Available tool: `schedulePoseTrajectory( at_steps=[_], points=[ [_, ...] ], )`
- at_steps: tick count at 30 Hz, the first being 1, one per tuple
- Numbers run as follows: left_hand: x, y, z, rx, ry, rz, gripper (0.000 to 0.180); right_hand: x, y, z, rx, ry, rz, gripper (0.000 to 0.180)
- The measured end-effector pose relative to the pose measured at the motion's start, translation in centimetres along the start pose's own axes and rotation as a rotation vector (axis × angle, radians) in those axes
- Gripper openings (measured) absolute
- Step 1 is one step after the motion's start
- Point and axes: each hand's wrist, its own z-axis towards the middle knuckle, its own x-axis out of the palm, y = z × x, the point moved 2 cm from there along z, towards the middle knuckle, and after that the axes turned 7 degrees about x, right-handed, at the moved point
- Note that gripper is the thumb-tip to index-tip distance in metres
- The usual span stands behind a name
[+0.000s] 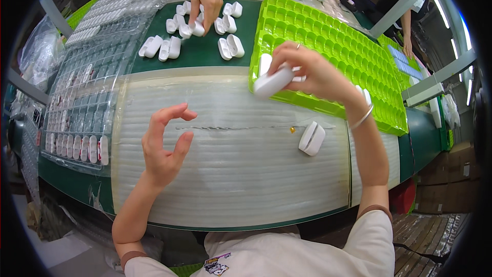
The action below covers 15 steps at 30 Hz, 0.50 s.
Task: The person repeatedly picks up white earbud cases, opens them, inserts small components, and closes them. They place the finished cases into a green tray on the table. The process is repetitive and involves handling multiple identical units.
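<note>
My right hand (312, 72) grips a white earbud charging case (271, 84), held tilted over the near left corner of a bright green compartment tray (328, 106). Just behind it, another white piece (265, 64) sits in that corner of the tray. My left hand (165, 146) hovers above the pale ribbed mat (230, 184), thumb and fingers apart with nothing between them. To the right on the mat lies a second white charging case (312, 138), its lid slightly ajar. A thin twisted strand (220, 127) and a small amber dot (292, 130) are on the mat between.
Across the table, a co-worker's hand (207, 2) holds a white case among several open-lidded cases (231, 47) on the green surface. Clear plastic trays (77, 97) with small white parts line the left. Metal posts (398, 9) rise at both sides; another person's arm shows far right.
</note>
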Motion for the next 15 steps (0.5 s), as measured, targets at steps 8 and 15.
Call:
schedulePoseTrajectory(
  at_steps=[8,15],
  points=[
    [-3.6,1.2,2.9,-0.057,-0.173,-0.001,0.031,-5.8,-8.8,8.6,0.121,0.177,-0.437,0.028],
    [-14.5,4.9,3.7,-0.272,-0.228,0.276,0.024,-3.3,-11.6,10.3,0.075,0.204,-0.33,0.035]
  ],
)
